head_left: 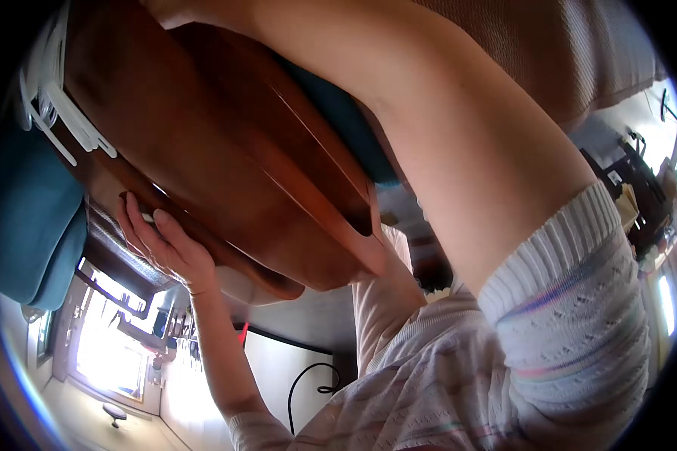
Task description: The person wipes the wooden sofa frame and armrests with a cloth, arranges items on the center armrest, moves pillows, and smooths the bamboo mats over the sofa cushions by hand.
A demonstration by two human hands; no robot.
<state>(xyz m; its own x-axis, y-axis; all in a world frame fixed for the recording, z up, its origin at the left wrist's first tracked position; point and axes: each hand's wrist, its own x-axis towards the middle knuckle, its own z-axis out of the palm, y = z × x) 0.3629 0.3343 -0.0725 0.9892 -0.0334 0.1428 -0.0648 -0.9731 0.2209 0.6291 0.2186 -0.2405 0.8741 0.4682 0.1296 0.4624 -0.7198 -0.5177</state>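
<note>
A large glossy brown piece (158,128), with long folds or layers and a deep slot near its lower right end, fills the upper left and middle of the view. Against its lower left edge lies my left hand (165,248), fingers stretched upward and thumb apart. A small pale thing shows between thumb and fingers, too small to name. My right arm crosses over the piece, and my right hand (174,11) is at its upper edge, mostly cut off by the frame, its fingers hidden. White strips or cords (68,116) hang at the piece's left end.
Teal padded surfaces (34,210) are at the far left, with a bright window (113,338) below. A black cable (292,391) curves before a white panel. Brown ribbed fabric (541,52) spans the upper right. Dark cluttered items (632,188) stand at the right edge.
</note>
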